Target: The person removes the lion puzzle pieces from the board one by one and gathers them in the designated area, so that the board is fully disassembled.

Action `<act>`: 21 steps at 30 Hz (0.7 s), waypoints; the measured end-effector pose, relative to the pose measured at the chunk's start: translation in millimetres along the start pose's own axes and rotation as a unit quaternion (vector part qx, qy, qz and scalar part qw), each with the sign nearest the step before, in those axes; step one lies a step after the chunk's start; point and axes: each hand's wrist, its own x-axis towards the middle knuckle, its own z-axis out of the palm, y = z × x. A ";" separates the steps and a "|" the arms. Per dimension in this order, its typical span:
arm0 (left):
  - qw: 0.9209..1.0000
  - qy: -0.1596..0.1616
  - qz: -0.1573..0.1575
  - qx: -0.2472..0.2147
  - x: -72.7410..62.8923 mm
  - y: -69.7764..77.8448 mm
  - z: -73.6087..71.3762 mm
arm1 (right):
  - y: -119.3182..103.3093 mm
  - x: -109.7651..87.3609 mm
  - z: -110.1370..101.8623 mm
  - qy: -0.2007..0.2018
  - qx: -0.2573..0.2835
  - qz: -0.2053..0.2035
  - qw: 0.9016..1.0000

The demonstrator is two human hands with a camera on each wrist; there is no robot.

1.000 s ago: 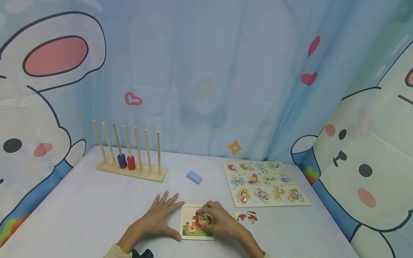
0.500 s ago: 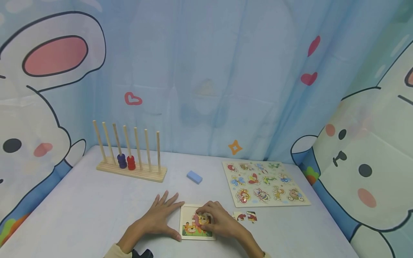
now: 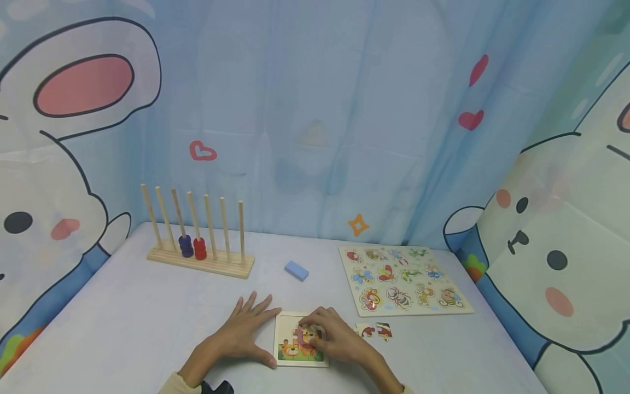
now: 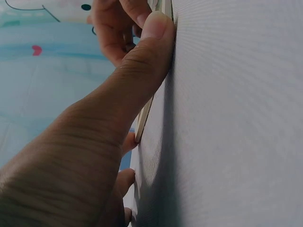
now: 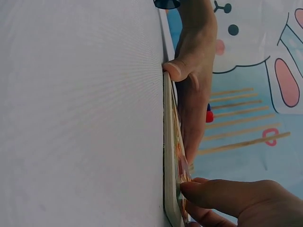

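The right hand's grip (image 3: 336,338) is clamped, thumb and fingertips pinching a lion-printed puzzle piece (image 3: 310,333). That piece is at the right side of a pale wooden puzzle frame (image 3: 295,363); whether it is fully seated I cannot tell. The left hand's grip (image 3: 246,334) is spread, fingers apart, its thumb at the frame's near left corner and a forefinger at the far left one. Within the frame, to the left of the pinched piece, other pieces (image 3: 290,350) show orange animals above green.

Just right of the frame, partly behind the right hand, loose pieces (image 3: 384,330) lie on the tabletop (image 3: 123,323). Its surface is white, with a fine ribbed texture in the wrist views. A beige sleeve (image 3: 179,384) and a black wrist device (image 3: 217,388) show at the near left.

Farther off are a blue block (image 3: 297,271), a wooden peg rack (image 3: 216,266) at far left with dark blue and red rings on its middle pegs, and, at far right, an insect puzzle board (image 3: 408,313) printed with colourful bugs.

Behind the tabletop hangs a light blue curtain (image 3: 305,82), softly folded, printed with big white cartoon animals left and right, red and pink hearts, and an orange four-pointed star low down.
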 end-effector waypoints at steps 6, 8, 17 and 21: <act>1.000 0.000 0.001 0.001 0.9 1.1 -1.0 | 0.0 -1.4 0.0 0.006 0.008 -0.011 1.000; 1.000 -0.001 0.001 0.000 1.2 1.7 -1.5 | -0.2 -1.4 -0.1 0.007 0.012 -0.008 1.000; 1.000 0.000 -0.002 -0.005 1.1 2.6 -1.4 | -2.0 0.9 1.0 0.027 0.023 0.012 0.999; 1.000 0.000 -0.002 -0.005 0.3 2.0 -0.6 | -4.9 1.8 1.8 0.040 0.031 0.015 0.999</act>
